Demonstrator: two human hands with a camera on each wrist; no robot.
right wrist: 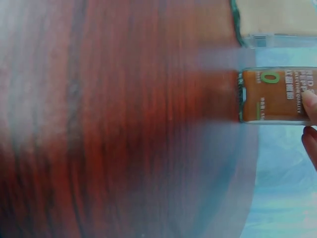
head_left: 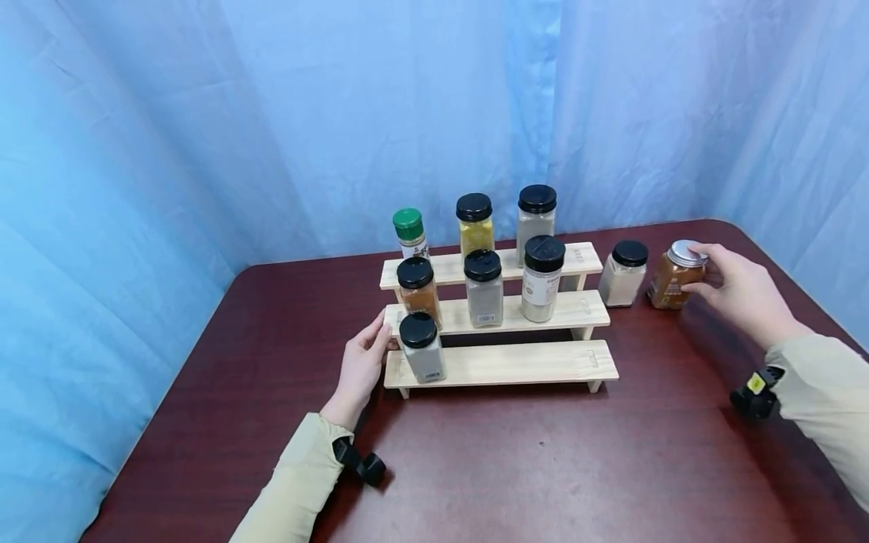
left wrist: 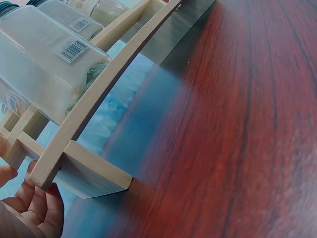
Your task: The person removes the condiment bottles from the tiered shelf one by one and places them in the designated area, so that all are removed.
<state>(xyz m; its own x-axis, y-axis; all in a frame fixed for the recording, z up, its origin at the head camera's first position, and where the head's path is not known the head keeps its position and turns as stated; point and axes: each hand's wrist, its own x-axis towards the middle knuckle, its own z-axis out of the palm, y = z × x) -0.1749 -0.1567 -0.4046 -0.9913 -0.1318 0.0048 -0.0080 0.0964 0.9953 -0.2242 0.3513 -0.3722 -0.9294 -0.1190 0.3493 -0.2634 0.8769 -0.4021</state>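
My left hand (head_left: 363,367) holds the left end of a three-tier wooden spice rack (head_left: 516,364); its curled fingers (left wrist: 37,201) show at the end of the lowest shelf. At the far right, my right hand (head_left: 741,290) grips a spice jar with a silver lid and reddish-brown contents (head_left: 668,285), its fingers at the lid and side. This jar's printed label faces the right wrist view, with fingertips (right wrist: 311,105) on it. Beside it stands a black-lidded jar of pale powder (head_left: 621,283). On the lowest shelf, near my left hand, stands a black-lidded jar (head_left: 424,358).
The middle shelf carries an orange-brown spice jar (head_left: 419,298), a grey one (head_left: 484,298) and a white-labelled shaker (head_left: 541,286). At the top shelf are a green-capped bottle (head_left: 411,237), a yellow spice jar (head_left: 475,230) and a grey-filled jar (head_left: 536,226). Blue curtains (head_left: 380,113) surround the dark red table (head_left: 475,460).
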